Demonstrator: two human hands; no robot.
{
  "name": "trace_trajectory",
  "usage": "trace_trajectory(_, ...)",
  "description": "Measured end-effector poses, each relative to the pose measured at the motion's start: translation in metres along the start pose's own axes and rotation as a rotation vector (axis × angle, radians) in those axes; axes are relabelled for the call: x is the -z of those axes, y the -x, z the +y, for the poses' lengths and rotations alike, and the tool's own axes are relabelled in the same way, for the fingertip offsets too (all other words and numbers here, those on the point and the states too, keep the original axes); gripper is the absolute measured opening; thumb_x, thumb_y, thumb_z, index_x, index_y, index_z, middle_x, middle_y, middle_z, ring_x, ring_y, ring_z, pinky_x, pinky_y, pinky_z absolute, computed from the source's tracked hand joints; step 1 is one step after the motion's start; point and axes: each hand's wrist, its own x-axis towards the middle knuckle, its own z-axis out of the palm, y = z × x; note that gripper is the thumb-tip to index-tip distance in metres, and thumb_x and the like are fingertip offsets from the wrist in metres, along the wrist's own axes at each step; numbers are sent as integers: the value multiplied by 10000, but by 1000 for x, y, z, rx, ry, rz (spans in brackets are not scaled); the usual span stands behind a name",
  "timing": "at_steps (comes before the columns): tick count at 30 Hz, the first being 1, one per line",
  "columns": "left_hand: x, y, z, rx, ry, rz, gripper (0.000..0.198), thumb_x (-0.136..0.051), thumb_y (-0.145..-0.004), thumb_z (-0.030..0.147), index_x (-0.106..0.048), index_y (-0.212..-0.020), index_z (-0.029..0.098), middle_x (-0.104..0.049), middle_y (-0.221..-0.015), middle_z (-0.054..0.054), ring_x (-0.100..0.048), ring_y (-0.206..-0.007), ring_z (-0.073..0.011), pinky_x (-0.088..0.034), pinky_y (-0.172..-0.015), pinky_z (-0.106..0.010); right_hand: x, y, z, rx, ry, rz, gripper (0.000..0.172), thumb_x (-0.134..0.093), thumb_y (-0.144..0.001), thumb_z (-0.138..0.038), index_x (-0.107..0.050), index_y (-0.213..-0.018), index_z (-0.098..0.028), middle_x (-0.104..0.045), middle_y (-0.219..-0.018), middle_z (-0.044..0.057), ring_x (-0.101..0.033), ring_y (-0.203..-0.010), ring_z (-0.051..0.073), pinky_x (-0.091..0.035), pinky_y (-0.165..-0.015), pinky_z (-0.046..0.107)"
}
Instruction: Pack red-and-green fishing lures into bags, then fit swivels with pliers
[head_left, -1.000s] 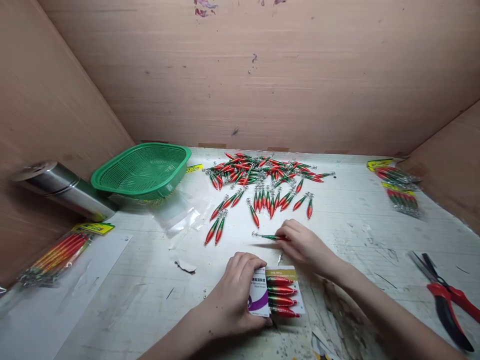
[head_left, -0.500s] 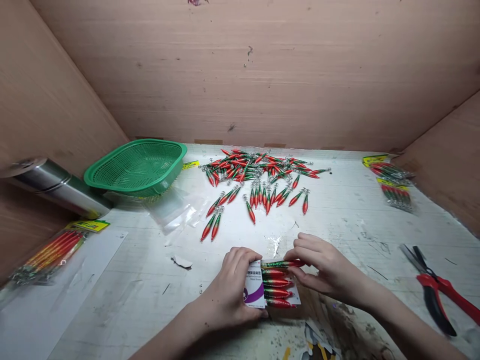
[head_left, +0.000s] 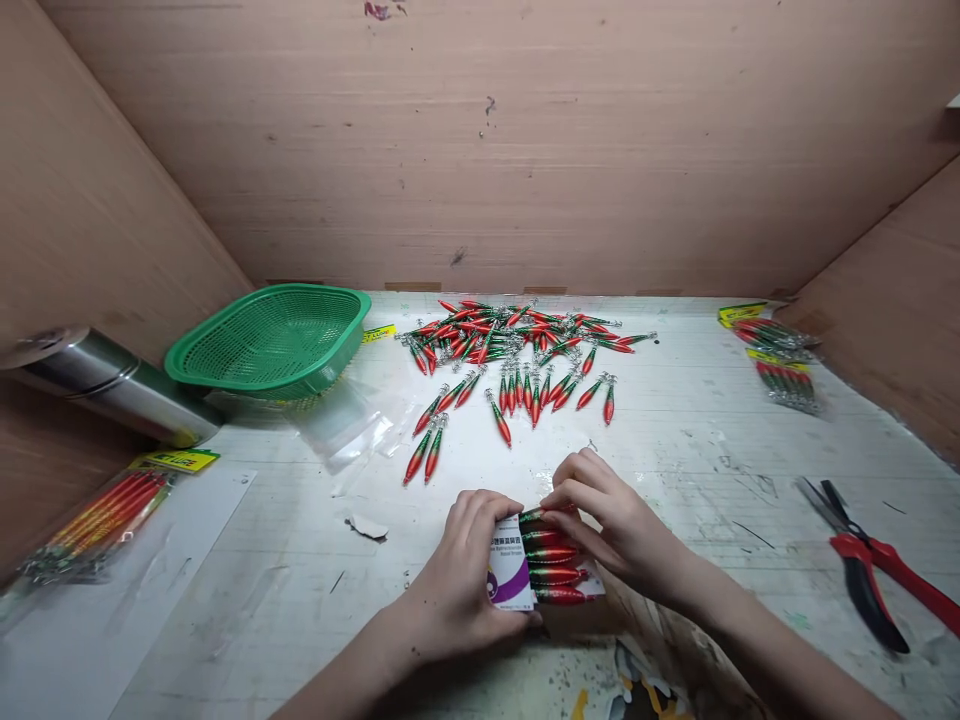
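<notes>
Head view | left hand [head_left: 466,568] clamps printed box [head_left: 511,580] | right hand [head_left: 611,508] pinches top lure [head_left: 529,518] | better keep it parallel with lower lures [head_left: 555,576]

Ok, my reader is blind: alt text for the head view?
A left hand holds a purple-printed white pack beside a row of slim red-green lures; the right hand touches the farthest. Behind lie loose lures and a green plastic basket.

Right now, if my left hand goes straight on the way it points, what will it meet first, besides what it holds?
Most likely your right hand: its fingers, at the uppermost lure, lie just ahead of the left hand. Their relative height is unclear from one view.
</notes>
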Motion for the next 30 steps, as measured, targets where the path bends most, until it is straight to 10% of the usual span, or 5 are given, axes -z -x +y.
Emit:
trace_trajectory(7, -8, 3, 1, 99, 22, 203, 864, -851, -663, 312, -320, -1342, 249, -470, -1240, -127, -497, -1161, -336, -480, -958, -511, -7, 25, -19, -475, -374, 327, 175, -536, -965, -367, -617, -1057, -242, -607, -930, 55, -603, -867, 210, -524, -746, 340)
trace_trajectory(10, -19, 5, 5, 219, 78, 373, 872, -832, -695, 296, -282, -1371, 274, -418, -1280, -120, -467, -1230, -345, -453, -1015, -547, -31, 38, -39, -681, -740, 153, 248, -583, -926, -451, -601, -1044, -234, -654, -869, 37, -644, -763, 199, -548, -661, 315)
trace_trajectory(15, -36, 11, 16, 237, 201, 445, 860, -722, -722, 130, -221, -1404, 286, -339, -1308, -125, -457, -1263, -320, -480, -1023, -519, -64, 38, -52, -672, -825, 140, 457, -600, -893, -510, -589, -1209, -181, -677, -851, 54, -641, -735, 195, -551, -711, 330)
trace_trajectory(20, -21, 17, 24, 124, 205, 308, 714, -633, -809, 171, -291, -1429, 259, -441, -1307, -134, -483, -1261, -304, -464, -1034, -514, -41, 38, -36, -623, -589, 92, 408, -541, -923, -484, -658, -1147, -164, -718, -929, 92, -669, -831, 237, -549, -757, 348)
trace_trajectory(30, 3, -14, 31, 16, 12, 583, 62, -640, -845, 178, -614, -892, 210, -657, -808, -8, -632, -770, -176, -512, -712, -306, -24, 47, -25, -503, -390, -43, 326, -546, -921, -340, -655, -1195, -201, -720, -898, 60, -659, -747, 209, -553, -706, 324)
